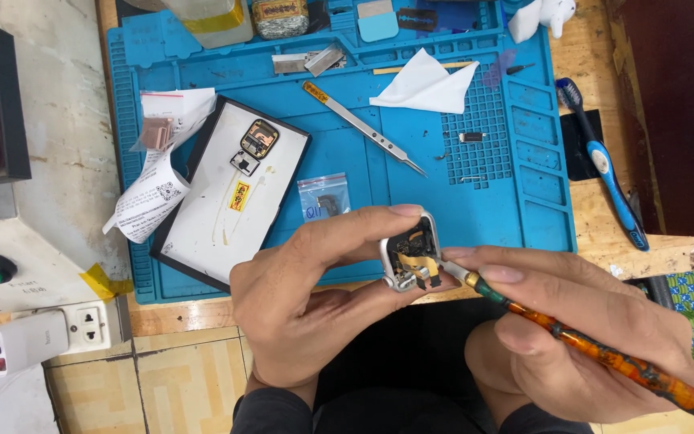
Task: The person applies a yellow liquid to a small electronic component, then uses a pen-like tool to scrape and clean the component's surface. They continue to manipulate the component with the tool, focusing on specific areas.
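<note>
Left hand (307,297) pinches a small silver rounded-square metal watch case (411,259), opened, black and gold innards facing up; index finger along its top edge, thumb under its lower left corner; held in air over the near edge of the blue silicone work mat (347,153), not resting on it.

Right hand (580,329) pinches an orange-marbled pen-like tool with green collar and metal tip (604,354) between thumb and forefinger, other fingers curled; tool's long axis runs from lower right up to the left, tip meeting the case's right side, probably touching the gold flex parts, contact point too small to be sure.

Case lies left of the right fingertips, just beside them; right hand is the working one, left only steadies; nothing between tip and case.

On the mat, well apart: black-framed white screen panel (230,193) towards the left edge, tilted; folded white paper slip (154,181) touching its left side; small clear zip bag (324,197) mid-mat; steel tweezers (363,127) lying diagonally; white folded tissue (426,84) near the far edge; blue toothbrush (608,173) off the right edge on the wooden tabletop (604,241).
</note>
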